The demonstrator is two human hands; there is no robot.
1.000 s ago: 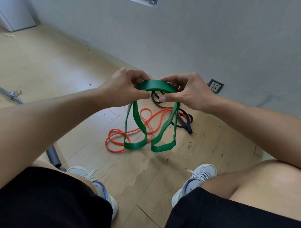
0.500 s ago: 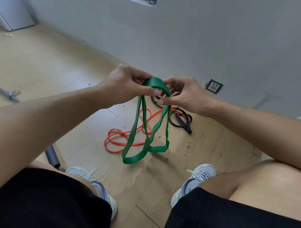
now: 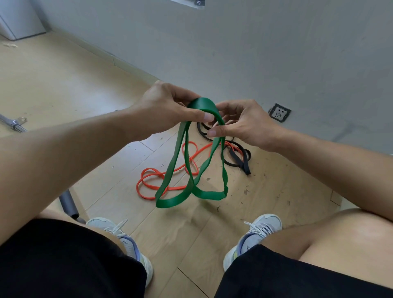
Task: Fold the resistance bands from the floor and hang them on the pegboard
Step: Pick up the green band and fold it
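A green resistance band hangs doubled in two loops from both hands, above the wooden floor. My left hand pinches its top fold between thumb and fingers. My right hand pinches the same fold from the right side, its thumb on the band. On the floor below lies an orange band in loose coils, and a black band lies behind it near the wall. Only a sliver of a board shows at the top edge of the wall.
My knees and two pale sneakers frame the floor in front of me. A grey metal bar lies at the left by my left foot. A wall socket sits low on the grey wall. A white cabinet stands far left.
My hands have drawn closer together, narrowing the top fold. The green loops hang longer and have swung, the right loop spreading out to the right.
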